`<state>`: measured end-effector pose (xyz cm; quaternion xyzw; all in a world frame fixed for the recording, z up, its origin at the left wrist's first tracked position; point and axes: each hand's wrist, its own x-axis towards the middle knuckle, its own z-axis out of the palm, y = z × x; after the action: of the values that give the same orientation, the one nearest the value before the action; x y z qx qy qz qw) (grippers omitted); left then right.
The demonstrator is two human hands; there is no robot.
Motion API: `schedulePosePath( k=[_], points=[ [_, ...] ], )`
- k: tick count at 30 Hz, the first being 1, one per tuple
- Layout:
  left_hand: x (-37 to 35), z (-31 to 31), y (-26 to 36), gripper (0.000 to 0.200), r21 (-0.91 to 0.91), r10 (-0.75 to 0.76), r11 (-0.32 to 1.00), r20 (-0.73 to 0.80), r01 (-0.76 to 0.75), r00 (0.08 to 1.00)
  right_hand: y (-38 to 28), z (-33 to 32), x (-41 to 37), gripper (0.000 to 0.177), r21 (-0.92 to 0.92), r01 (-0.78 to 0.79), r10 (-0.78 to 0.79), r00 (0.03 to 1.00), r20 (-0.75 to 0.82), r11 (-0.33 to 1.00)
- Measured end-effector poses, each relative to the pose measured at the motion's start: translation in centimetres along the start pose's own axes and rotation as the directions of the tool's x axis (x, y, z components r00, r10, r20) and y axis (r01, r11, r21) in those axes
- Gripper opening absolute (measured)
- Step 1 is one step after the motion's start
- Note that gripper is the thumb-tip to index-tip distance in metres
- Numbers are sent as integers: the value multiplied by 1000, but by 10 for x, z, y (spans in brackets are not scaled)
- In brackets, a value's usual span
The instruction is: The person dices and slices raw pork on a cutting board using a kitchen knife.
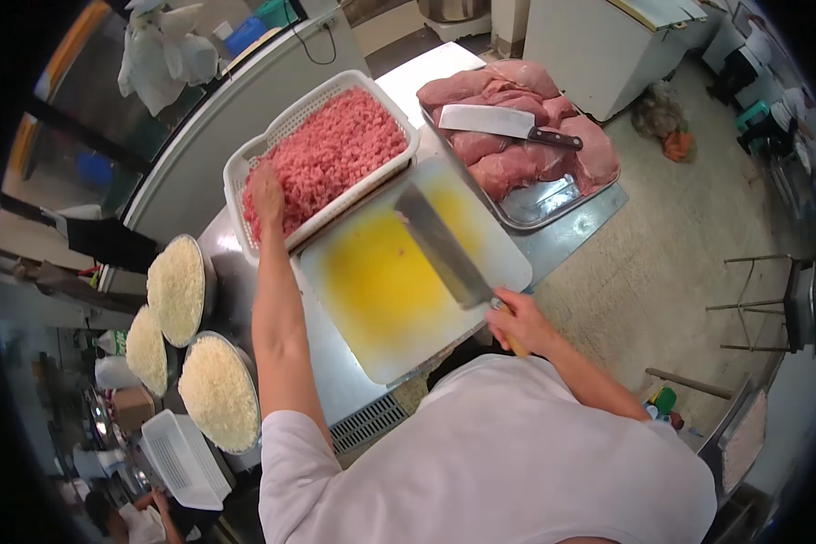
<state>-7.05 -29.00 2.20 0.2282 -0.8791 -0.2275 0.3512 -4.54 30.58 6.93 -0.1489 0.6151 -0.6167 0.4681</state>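
My right hand is closed around the wooden handle of a cleaver. Its wide blade lies over the cutting board, a white board with a large yellow stain and a few tiny bits of meat. My left hand reaches into the white perforated basket and touches the diced raw meat at its near-left end; its fingers are mostly hidden. Beyond the board, a metal tray holds several large raw meat pieces, with a second cleaver resting on top.
Three bowls heaped with pale shredded food stand to the left, the nearest bowl beside my left arm. An empty white basket sits below them. A stool and a white chest are to the right. Other people are at the edges.
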Motion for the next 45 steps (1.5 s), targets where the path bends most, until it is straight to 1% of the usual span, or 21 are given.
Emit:
schedulePosePath(
  k=[1, 3, 4, 5, 6, 7, 8, 10, 12, 17, 19, 21, 23, 25, 28, 32, 37, 41, 43, 44, 45],
  points=[
    [3, 15, -11, 48, -5, 8, 1000, 9, -8, 1000, 13, -11, -9, 35, 33, -22, 24, 998, -61, 999],
    [7, 52, -36, 45, 102, 271, 958, -24, -267, 962, 30, -26, -21, 38, 79, -52, 62, 990, -130, 996],
    [26, 65, -26, 45, 254, 503, 822, 100, -510, 859, 35, -31, -26, 38, 70, -56, 70, 975, -213, 996],
    [2, 80, -18, 45, 242, 503, 823, 109, -514, 857, 40, -34, -29, 39, 59, -61, 76, 953, -294, 996],
    [2, 72, 26, 43, 155, 280, 940, 150, -302, 948, 28, -36, -31, 42, 44, -67, 76, 966, -248, 997],
    [-2, 55, 70, 41, 84, 43, 994, 212, -62, 976, 28, -37, -29, 42, 47, -71, 80, 964, -253, 996],
    [-9, 63, 96, 41, 83, 45, 994, 219, -65, 975, 28, -37, -26, 42, 50, -70, 81, 963, -258, 996],
    [-21, 81, 136, 47, 74, 188, 976, 174, -204, 966, 25, -37, -20, 42, 55, -71, 83, 960, -266, 996],
    [-37, 91, 178, 59, 231, 238, 930, 219, -287, 946, 17, -39, -12, 43, 31, -67, 72, 975, -209, 997],
    [-10, 113, 174, 62, 171, 340, 907, 245, -386, 908, 12, -48, 4, 43, -2, -92, 90, 975, -203, 996],
    [7, 113, 168, 55, 308, 274, 872, 335, -380, 902, 13, -52, 9, 44, -27, -93, 86, 981, -176, 995],
    [27, 111, 159, 52, 358, 273, 854, 311, -378, 910, 14, -53, 14, 44, 3, -139, 136, 959, -248, 990],
    [47, 112, 142, 48, 403, 274, 833, 296, -380, 915, 10, -63, 19, 45, -3, -138, 134, 971, -199, 990],
    [66, 112, 117, 42, 383, 165, 893, 212, -237, 963, 12, -73, 21, 39, -17, -146, 141, 976, -164, 989],
    [86, 105, 84, 41, 469, 11, 873, 261, -137, 965, 9, -87, 25, 36, -13, -148, 146, 985, -97, 989],
    [98, 78, 37, 40, 472, -71, 880, 225, -45, 972, 1, -95, 28, 30, 19, -186, 187, 977, -99, 982],
    [79, 24, -9, 50, 489, -354, 857, 329, 162, 875, 6, -105, 27, 20, 4, -181, 181, 977, -114, 983],
    [55, 19, -40, 56, 601, -249, 798, 275, 36, 929, 9, -107, 30, 26, -26, -191, 188, 979, -80, 981],
    [42, 21, -60, 56, 548, 83, 785, 370, -289, 925, 21, -110, 29, 30, -43, -151, 148, 986, -70, 988],
    [25, 15, -1, 48, 560, -3, 821, 208, -117, 978, 15, -106, 28, 34, -38, -149, 146, 985, -88, 988],
    [12, 7, 41, 48, 560, -6, 820, 217, -119, 976, 12, -103, 27, 34, -32, -157, 154, 984, -89, 987]
  ],
)
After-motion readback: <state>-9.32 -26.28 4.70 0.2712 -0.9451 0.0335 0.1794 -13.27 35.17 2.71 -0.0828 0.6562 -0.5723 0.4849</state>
